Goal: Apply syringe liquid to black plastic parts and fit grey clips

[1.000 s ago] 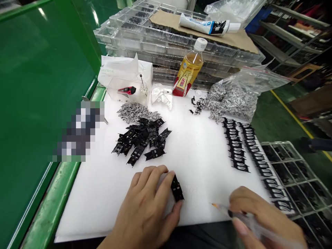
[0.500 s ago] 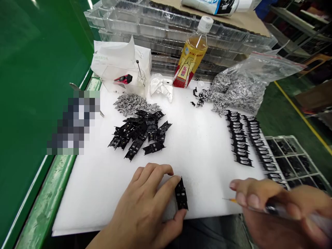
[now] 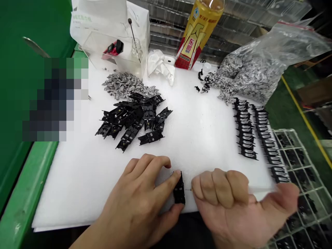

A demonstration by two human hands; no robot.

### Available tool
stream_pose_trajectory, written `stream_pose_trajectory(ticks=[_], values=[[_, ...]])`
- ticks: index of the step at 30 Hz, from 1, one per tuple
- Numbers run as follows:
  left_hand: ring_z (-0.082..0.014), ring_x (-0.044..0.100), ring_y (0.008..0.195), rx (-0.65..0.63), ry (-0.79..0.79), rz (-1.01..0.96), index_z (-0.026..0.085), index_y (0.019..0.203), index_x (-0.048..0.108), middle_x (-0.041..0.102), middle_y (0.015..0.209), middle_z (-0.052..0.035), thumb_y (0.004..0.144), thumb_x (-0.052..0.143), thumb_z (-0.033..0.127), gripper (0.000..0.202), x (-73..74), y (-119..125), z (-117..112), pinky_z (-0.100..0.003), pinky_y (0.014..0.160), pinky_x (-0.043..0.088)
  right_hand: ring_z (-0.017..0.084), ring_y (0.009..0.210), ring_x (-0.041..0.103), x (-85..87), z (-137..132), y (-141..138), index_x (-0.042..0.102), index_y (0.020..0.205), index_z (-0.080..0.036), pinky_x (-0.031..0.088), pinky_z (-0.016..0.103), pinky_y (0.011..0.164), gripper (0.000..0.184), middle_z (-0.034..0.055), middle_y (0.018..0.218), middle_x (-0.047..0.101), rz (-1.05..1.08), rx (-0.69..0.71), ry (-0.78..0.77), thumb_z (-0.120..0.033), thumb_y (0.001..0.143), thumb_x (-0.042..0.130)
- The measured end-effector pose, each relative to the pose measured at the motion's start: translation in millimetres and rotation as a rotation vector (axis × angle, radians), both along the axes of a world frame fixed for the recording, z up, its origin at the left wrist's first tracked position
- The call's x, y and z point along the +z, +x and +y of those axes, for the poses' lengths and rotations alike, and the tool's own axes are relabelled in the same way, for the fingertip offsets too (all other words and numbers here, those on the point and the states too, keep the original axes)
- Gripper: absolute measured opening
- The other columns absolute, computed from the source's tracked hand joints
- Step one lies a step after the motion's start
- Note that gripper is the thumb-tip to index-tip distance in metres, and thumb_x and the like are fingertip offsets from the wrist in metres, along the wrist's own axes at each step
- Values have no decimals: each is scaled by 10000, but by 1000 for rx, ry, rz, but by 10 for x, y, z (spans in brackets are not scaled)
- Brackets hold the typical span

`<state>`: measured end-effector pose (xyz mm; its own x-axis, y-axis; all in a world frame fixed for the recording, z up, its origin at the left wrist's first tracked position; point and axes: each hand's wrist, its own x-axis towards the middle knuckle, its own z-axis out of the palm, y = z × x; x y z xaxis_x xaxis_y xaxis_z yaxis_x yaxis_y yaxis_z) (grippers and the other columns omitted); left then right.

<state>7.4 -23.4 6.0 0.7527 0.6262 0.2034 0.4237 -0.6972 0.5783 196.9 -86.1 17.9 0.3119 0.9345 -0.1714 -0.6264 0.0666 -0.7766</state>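
My left hand (image 3: 145, 197) pins a small black plastic part (image 3: 178, 189) to the white foam sheet (image 3: 202, 148), thumb at its lower end and index finger on its top end. My right hand (image 3: 223, 193) is wrapped round a slim syringe (image 3: 261, 188), its clear barrel showing above the palm. The syringe's thin needle points left and its tip is close to the part's right side; whether it touches, I cannot tell. Beyond my left hand lies a heap of similar black parts (image 3: 132, 119), with a pile of small grey pieces (image 3: 124, 84) behind it.
Rows of black parts (image 3: 245, 129) with grey pieces line the right side. Behind them slumps a clear bag (image 3: 249, 76) of grey pieces. A drink bottle (image 3: 197, 34), a crumpled tissue (image 3: 162, 67) and a clear box (image 3: 97, 52) stand at the back. A divided tray (image 3: 293, 138) is lower right.
My right hand has moved left and turned over, bringing the needle close to the black part. My left hand keeps its hold. The view has shifted nearer the foam sheet.
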Motion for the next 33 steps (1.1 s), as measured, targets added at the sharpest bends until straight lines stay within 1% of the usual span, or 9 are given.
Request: stream_pose_trajectory(ticks=[3, 6, 11, 14, 18, 21, 25, 29, 33], values=[[-299, 566, 1090, -6, -17, -12, 211, 1310, 685, 609, 1304, -125, 971, 690, 312, 354, 6, 15, 14, -475, 865, 473, 138, 410, 227, -4, 33, 0, 252, 542, -241, 302, 356, 474, 729, -54, 433, 167, -53, 102, 69, -861, 923, 309], [-305, 565, 1082, -9, -39, -17, 196, 1311, 685, 612, 1301, -131, 973, 685, 298, 353, 14, 14, 24, -480, 862, 465, 132, 430, 262, -43, 25, 17, 295, 574, -242, 316, 355, 503, 741, -62, 446, 237, -19, 209, 149, -913, 877, 376], [-313, 560, 1109, -10, -43, -22, 196, 1317, 687, 608, 1313, -128, 973, 689, 294, 358, 23, 0, 16, -483, 874, 452, 140, 484, 297, -87, -50, 16, 301, 554, -238, 340, 365, 574, 665, -53, 469, 283, 95, 156, 87, -722, 914, 580], [-311, 562, 1104, -8, -46, -24, 193, 1315, 690, 611, 1309, -130, 974, 688, 296, 356, 29, -1, 14, -478, 864, 448, 143, 498, 302, -76, -74, 7, 295, 536, -240, 344, 370, 586, 670, -49, 477, 314, 141, 150, 39, -691, 870, 662], [-319, 566, 1098, -11, -41, -19, 191, 1318, 691, 613, 1311, -138, 971, 686, 297, 362, 32, 2, 13, -484, 855, 450, 139, 495, 295, -67, -67, 2, 288, 531, -239, 344, 373, 588, 671, -50, 473, 309, 128, 171, 50, -689, 869, 654], [-322, 568, 1092, -14, -39, -21, 193, 1314, 692, 614, 1304, -140, 966, 693, 304, 366, 30, 0, 10, -490, 849, 455, 137, 486, 288, -71, -45, -4, 286, 536, -237, 342, 368, 575, 670, -51, 469, 293, 109, 148, 70, -696, 892, 617], [-323, 566, 1092, -8, -33, -30, 188, 1309, 694, 617, 1297, -141, 964, 695, 299, 363, 24, -1, 12, -493, 848, 460, 136, 481, 281, -67, -29, -5, 294, 547, -237, 333, 361, 559, 640, -49, 468, 287, 71, 188, 115, -674, 905, 595], [-321, 565, 1098, -12, -33, -29, 184, 1312, 694, 615, 1314, -142, 965, 694, 296, 364, 16, -1, 13, -494, 852, 461, 143, 490, 306, -54, -40, 1, 280, 528, -238, 348, 370, 572, 660, -44, 463, 298, 116, 167, 41, -672, 900, 609], [-330, 566, 1113, -9, -29, -16, 195, 1320, 692, 617, 1319, -142, 958, 700, 299, 377, 12, 1, 2, -499, 855, 457, 147, 492, 319, -49, -53, 5, 279, 516, -236, 354, 375, 570, 675, -41, 457, 305, 107, 167, 31, -682, 872, 640]])
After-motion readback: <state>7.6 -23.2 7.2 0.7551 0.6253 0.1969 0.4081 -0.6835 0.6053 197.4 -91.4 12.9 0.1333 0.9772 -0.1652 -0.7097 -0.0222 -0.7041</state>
